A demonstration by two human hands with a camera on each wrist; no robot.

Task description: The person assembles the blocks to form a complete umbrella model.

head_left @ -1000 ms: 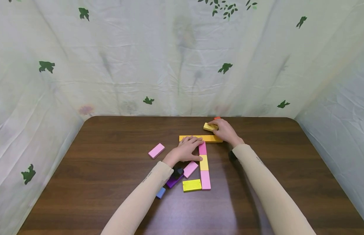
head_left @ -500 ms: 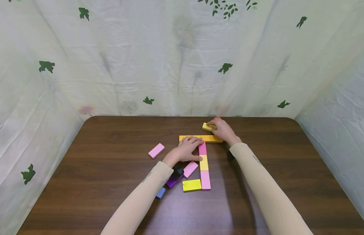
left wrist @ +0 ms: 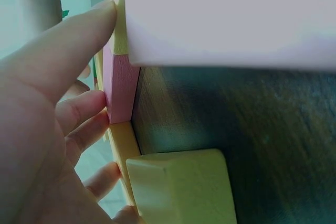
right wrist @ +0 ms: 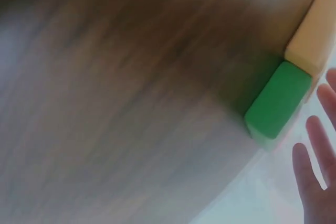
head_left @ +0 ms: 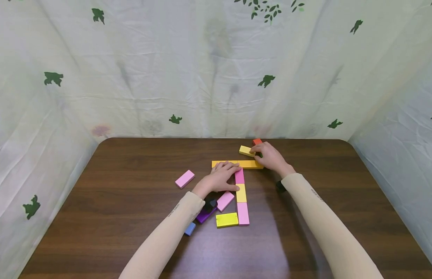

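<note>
My left hand (head_left: 220,178) lies over the row of wooden blocks, its fingers spread across an orange block (head_left: 250,164) row and a pink block (head_left: 240,176). Its thumb touches a yellow block (head_left: 241,193), below which lies another pink block (head_left: 243,214). In the left wrist view, the left fingertips touch the pink block (left wrist: 122,87) and the orange block (left wrist: 124,140). At the far side, my right hand (head_left: 271,158) reaches a pale yellow block (head_left: 246,150) with its fingertips at that block's right end. A green block (right wrist: 279,99) shows beside the right hand's straight fingers.
A red block (head_left: 257,142) lies near the table's back edge. Loose on the left are a pink block (head_left: 185,179), another pink block (head_left: 225,201), a purple block (head_left: 206,215), a blue block (head_left: 190,229) and a lime block (head_left: 227,220). A patterned curtain (head_left: 216,77) hangs behind the table.
The pale yellow block has slid slightly left. My right hand has loosened and shifted a little to the right, uncovering more of the red block and some green. The left hand stays put.
</note>
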